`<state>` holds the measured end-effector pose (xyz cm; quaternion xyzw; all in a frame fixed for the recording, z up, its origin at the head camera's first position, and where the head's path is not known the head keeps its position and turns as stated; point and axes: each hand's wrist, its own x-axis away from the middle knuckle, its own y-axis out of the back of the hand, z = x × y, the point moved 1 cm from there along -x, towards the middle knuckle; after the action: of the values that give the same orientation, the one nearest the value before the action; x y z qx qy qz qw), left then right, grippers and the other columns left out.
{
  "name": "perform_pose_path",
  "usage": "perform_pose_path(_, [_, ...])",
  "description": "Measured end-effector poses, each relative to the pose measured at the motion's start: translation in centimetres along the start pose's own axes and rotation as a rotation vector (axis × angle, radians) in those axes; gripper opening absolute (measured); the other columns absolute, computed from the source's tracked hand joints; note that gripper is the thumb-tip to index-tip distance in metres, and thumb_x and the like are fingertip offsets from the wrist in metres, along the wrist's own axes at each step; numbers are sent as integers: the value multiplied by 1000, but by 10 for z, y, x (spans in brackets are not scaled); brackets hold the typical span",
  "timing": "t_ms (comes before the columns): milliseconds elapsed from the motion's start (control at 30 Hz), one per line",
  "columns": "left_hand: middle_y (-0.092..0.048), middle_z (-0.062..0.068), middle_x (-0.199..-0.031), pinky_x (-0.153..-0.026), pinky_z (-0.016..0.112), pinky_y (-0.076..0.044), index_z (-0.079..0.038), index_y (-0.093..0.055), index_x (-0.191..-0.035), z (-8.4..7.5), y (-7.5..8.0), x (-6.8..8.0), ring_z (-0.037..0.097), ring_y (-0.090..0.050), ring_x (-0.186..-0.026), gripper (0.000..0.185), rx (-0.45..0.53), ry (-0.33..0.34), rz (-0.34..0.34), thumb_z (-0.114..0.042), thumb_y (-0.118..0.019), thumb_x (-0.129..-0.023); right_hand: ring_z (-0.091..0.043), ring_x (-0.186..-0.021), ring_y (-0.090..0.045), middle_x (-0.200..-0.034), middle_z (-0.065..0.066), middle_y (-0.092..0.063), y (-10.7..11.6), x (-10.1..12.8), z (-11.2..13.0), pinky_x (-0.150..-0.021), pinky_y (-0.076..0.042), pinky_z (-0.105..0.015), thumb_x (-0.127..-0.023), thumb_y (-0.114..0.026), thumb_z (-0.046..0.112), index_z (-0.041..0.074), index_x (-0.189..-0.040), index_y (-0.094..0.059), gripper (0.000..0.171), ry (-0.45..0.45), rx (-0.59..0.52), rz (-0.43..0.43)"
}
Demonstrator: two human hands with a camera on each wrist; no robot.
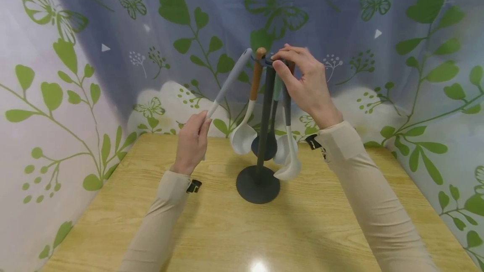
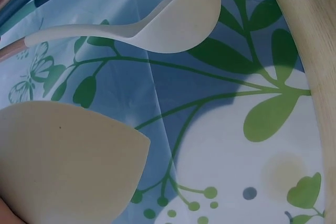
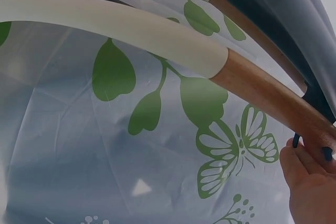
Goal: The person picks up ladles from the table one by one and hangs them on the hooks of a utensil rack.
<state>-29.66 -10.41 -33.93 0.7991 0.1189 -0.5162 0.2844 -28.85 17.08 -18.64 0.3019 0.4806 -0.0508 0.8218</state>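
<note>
My left hand [image 1: 192,142] grips a utensil that looks like a spatula, around the lower part of its grey-blue handle [image 1: 230,77]. The handle tilts up rightward, its holed end beside the top of a dark utensil stand [image 1: 261,184]. In the left wrist view its broad cream head [image 2: 68,161] shows at lower left. My right hand [image 1: 308,81] holds the stand's top with thumb and fingertips; the exact contact is partly hidden. A white ladle with a brown handle [image 1: 256,81] hangs near the spatula's end. In the right wrist view, fingers [image 3: 299,166] lie beside a brown handle's end.
More utensils hang around the pole, among them a dark ladle [image 1: 269,146] and a white ladle [image 1: 289,169] at the right. The stand's round base rests on a wooden table [image 1: 211,230]. A leaf-and-butterfly patterned curtain [image 1: 211,7] rises behind the table.
</note>
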Motion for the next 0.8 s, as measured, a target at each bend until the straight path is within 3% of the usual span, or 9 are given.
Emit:
perform_pose_path(367, [-49,10,-72,-54,28,-34,0,-62,-107,2,-1,0,15,-40,-61,13,36,3,24,-6,-54,-100,-14,-135,-48,-129,-7,-62,0,0,0,-112,-36,-34,-97,-55,50,13,-114,-72,45,-1,-3,3])
perform_pose_path(800, [-47,8,-70,-53,26,-33,-1,-61,-103,4,0,-2,13,-39,-61,9,54,-3,60,-6,-54,-100,-15,-135,-48,-130,-8,-62,1,0,-1,-118,-26,-28,-98,-54,50,11,-114,-71,46,-3,-8,7])
